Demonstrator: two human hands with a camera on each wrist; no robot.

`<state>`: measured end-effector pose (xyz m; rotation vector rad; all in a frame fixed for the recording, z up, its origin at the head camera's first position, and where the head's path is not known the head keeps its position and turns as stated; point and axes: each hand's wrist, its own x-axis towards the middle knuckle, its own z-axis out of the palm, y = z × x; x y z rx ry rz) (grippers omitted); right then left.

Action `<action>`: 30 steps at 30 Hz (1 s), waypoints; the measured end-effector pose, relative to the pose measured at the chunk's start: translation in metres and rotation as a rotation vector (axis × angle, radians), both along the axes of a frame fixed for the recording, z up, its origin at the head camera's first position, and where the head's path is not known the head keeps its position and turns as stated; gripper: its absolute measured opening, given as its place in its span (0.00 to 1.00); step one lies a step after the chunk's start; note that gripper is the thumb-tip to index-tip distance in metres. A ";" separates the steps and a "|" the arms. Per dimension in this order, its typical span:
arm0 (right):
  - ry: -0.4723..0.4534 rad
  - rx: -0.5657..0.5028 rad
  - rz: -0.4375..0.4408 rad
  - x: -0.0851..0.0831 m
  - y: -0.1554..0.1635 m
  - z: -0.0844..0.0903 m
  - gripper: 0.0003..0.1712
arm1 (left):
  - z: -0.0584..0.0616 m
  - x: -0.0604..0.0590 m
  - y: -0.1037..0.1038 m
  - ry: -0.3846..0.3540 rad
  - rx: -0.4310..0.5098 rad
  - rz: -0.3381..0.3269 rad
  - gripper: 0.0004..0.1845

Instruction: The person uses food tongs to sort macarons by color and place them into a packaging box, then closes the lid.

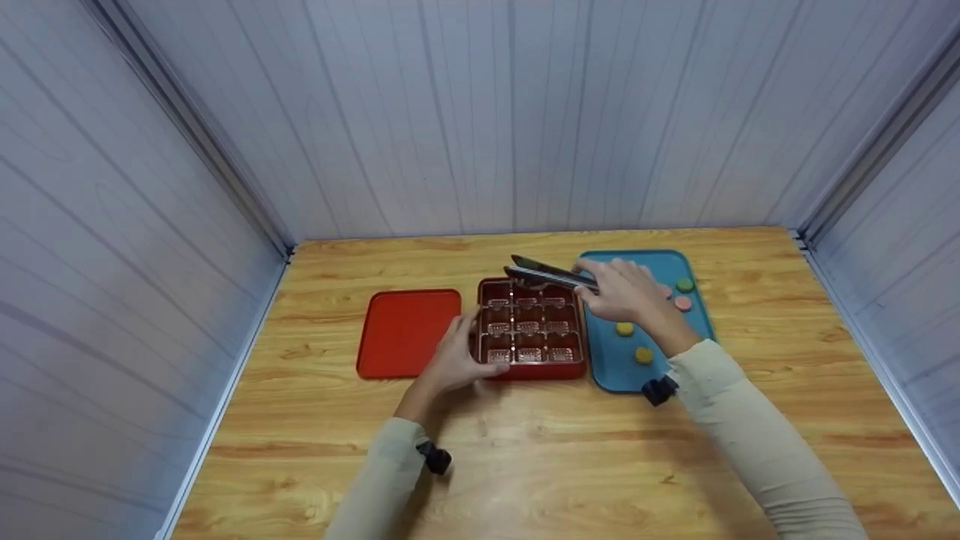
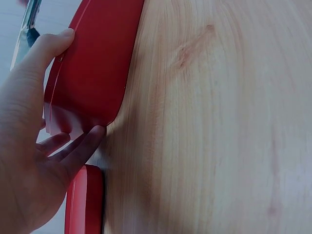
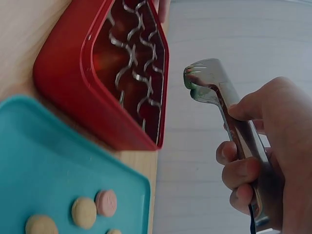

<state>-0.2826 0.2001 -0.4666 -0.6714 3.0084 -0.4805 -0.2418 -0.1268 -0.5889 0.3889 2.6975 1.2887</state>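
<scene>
My right hand (image 1: 619,289) holds metal tongs (image 3: 243,141) above the back of a red box (image 1: 532,370). A small green piece, likely a macaron (image 3: 187,80), shows between the tong tips in the right wrist view. Inside the box sits a clear insert divided into several compartments, and no macaron shows in those I can see. My left hand (image 1: 456,360) grips the box's front left corner, thumb on the front rim and fingers along the left wall, as the left wrist view (image 2: 85,73) of the box shows.
To the right lies a blue tray (image 1: 611,367) bearing yellow macarons (image 1: 643,355), pink macarons (image 1: 682,304) and a green macaron (image 1: 685,285). A flat red lid (image 1: 409,330) lies left of the box. Pale panels (image 1: 480,112) stand behind the wooden table (image 1: 525,465) and at both sides.
</scene>
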 end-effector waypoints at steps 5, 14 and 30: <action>0.007 0.029 0.021 0.000 -0.018 0.002 0.26 | -0.001 0.001 0.000 0.014 0.008 -0.009 0.68; 0.040 0.026 0.041 -0.004 -0.039 -0.001 0.25 | 0.000 -0.001 0.001 0.015 0.023 -0.014 0.68; -0.041 0.059 0.019 -0.007 -0.047 -0.024 0.29 | -0.001 0.000 0.001 0.015 0.028 -0.015 0.69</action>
